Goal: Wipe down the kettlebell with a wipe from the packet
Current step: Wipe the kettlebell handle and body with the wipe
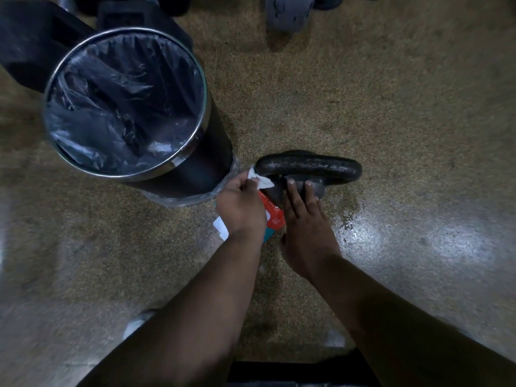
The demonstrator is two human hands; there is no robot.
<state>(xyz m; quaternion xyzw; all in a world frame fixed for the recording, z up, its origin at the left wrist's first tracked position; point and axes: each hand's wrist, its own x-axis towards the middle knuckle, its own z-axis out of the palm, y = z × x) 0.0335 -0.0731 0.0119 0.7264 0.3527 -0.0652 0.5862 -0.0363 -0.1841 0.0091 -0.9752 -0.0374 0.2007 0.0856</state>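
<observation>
A black kettlebell (310, 169) stands on the speckled floor, its handle wet and shiny. My left hand (240, 209) pinches a crumpled white wipe (261, 180) against the left end of the handle. My right hand (305, 219) rests flat on the kettlebell's body with straight fingers, steadying it. The red and teal wipe packet (273, 217) lies on the floor between my two hands, mostly hidden by them, with its white flap sticking out at the left.
A round metal-rimmed bin (125, 104) with a dark plastic liner stands just left of the kettlebell. Dark gym equipment (287, 11) sits along the far edge. A wet patch (349, 219) shines on the floor to the right.
</observation>
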